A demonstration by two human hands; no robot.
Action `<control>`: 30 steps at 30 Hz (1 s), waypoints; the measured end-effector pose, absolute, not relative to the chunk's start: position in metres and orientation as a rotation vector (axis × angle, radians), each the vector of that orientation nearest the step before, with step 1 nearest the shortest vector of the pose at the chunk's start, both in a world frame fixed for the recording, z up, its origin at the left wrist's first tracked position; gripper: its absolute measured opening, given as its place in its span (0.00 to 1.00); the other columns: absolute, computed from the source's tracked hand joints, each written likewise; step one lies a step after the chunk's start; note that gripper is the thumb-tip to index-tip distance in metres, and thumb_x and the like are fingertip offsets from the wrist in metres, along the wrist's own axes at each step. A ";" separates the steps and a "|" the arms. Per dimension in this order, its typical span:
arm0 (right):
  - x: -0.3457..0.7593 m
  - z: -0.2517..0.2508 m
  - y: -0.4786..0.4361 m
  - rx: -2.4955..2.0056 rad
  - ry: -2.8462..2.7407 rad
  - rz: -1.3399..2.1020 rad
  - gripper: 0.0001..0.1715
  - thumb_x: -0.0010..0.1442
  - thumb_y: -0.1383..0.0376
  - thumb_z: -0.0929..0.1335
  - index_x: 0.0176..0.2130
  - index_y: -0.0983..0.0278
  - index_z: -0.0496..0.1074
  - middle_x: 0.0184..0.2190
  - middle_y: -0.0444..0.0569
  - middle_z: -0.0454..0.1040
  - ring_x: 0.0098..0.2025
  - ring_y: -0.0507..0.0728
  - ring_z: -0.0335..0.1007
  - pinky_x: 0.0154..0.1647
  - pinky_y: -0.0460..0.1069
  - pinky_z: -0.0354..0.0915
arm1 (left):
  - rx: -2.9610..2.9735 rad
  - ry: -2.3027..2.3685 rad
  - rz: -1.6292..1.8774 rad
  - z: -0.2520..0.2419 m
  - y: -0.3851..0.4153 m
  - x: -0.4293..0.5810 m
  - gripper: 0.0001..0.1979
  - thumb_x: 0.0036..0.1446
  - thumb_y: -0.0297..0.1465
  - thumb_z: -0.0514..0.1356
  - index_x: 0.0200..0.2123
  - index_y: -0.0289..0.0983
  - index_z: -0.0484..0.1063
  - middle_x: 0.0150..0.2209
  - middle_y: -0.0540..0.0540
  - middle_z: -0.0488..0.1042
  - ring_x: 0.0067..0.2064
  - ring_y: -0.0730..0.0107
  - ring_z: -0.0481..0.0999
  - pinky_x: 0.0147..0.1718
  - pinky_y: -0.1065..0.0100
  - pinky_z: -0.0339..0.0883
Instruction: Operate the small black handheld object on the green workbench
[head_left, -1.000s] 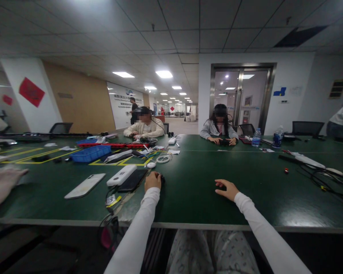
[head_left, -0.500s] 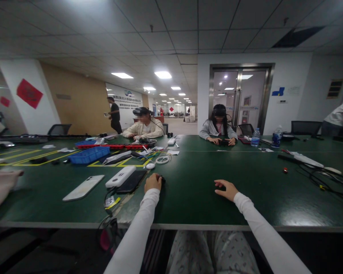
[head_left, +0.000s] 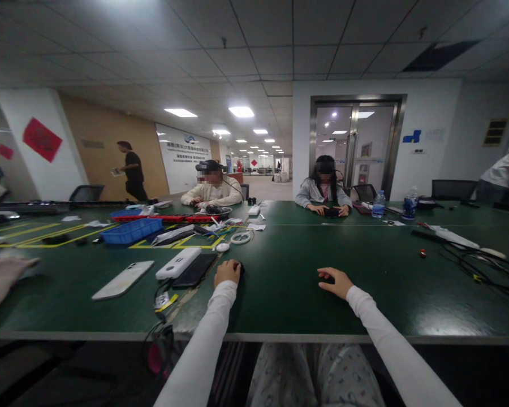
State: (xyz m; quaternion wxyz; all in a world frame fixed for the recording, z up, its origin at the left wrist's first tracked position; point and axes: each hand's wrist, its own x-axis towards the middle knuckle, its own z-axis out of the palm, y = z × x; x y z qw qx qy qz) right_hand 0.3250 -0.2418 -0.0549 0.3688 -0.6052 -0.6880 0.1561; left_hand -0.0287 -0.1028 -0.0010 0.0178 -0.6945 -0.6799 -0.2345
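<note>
Bright ceiling panels (head_left: 241, 111); glare on green table (head_left: 428, 308); warped, stretched edges

left hand (head_left: 227, 273) curled closed, right hand (head_left: 335, 282) palm-down

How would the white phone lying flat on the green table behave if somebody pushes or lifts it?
The white phone looks like a thin rigid slab, so it should stay stiff and not roll. It lies flat on the glossy green table, so a push would probably slide it easily. Its low edges may be hard to pinch.
</note>
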 end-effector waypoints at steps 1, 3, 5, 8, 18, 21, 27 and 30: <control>0.325 -0.054 -0.243 -1.558 -1.766 0.402 0.25 0.48 0.60 0.69 0.48 0.60 0.67 0.41 0.48 0.72 0.42 0.57 0.68 0.47 0.56 0.63 | -2.157 -2.110 -0.729 -0.002 -0.103 -0.028 0.11 0.55 0.35 0.51 0.37 0.41 0.70 0.42 0.44 0.70 0.46 0.64 0.67 0.43 0.66 0.61; 0.324 -0.052 -0.244 -1.560 -1.769 0.408 0.25 0.48 0.60 0.69 0.48 0.60 0.67 0.41 0.48 0.72 0.42 0.57 0.68 0.47 0.55 0.63 | -2.157 -2.101 -0.739 -0.003 -0.102 -0.027 0.10 0.55 0.35 0.51 0.37 0.41 0.70 0.42 0.44 0.70 0.46 0.64 0.67 0.42 0.66 0.61; 0.324 -0.051 -0.245 -1.562 -1.773 0.416 0.25 0.49 0.59 0.68 0.48 0.60 0.67 0.41 0.48 0.72 0.43 0.57 0.68 0.48 0.55 0.63 | -2.181 -2.087 -0.756 -0.005 -0.103 -0.022 0.10 0.55 0.35 0.52 0.38 0.41 0.70 0.42 0.44 0.70 0.45 0.64 0.67 0.42 0.67 0.61; 0.324 -0.051 -0.246 -1.567 -1.780 0.428 0.26 0.49 0.58 0.68 0.49 0.60 0.66 0.42 0.48 0.72 0.43 0.57 0.67 0.48 0.55 0.62 | -2.267 -2.035 -0.781 -0.009 -0.108 -0.007 0.10 0.55 0.34 0.53 0.38 0.40 0.70 0.42 0.44 0.70 0.45 0.66 0.67 0.41 0.67 0.61; 0.324 -0.052 -0.245 -1.581 -1.781 0.427 0.32 0.47 0.56 0.69 0.52 0.59 0.63 0.43 0.48 0.71 0.43 0.58 0.67 0.48 0.56 0.62 | -2.722 -1.652 -0.961 -0.027 -0.160 0.114 0.07 0.53 0.31 0.55 0.35 0.40 0.71 0.38 0.44 0.70 0.42 0.67 0.68 0.41 0.66 0.61; 0.324 -0.055 -0.243 -1.579 -1.781 0.401 0.35 0.45 0.56 0.70 0.53 0.59 0.62 0.42 0.48 0.71 0.42 0.58 0.67 0.47 0.56 0.62 | -2.872 -1.449 -0.956 -0.034 -0.178 0.148 0.08 0.53 0.31 0.54 0.36 0.39 0.70 0.38 0.45 0.69 0.42 0.66 0.67 0.42 0.65 0.61; 0.324 -0.058 -0.240 -1.562 -1.795 0.335 0.34 0.43 0.57 0.71 0.51 0.58 0.65 0.41 0.48 0.72 0.41 0.59 0.67 0.45 0.55 0.62 | -2.983 -1.279 -0.929 -0.040 -0.192 0.174 0.08 0.51 0.30 0.55 0.36 0.38 0.70 0.40 0.46 0.69 0.44 0.67 0.66 0.45 0.65 0.60; 0.323 -0.056 -0.241 -1.570 -1.798 0.330 0.34 0.43 0.55 0.71 0.51 0.57 0.65 0.41 0.48 0.71 0.41 0.59 0.67 0.45 0.55 0.62 | -2.995 -1.297 -0.962 -0.039 -0.192 0.173 0.08 0.51 0.30 0.55 0.36 0.38 0.69 0.40 0.45 0.69 0.44 0.67 0.66 0.45 0.65 0.60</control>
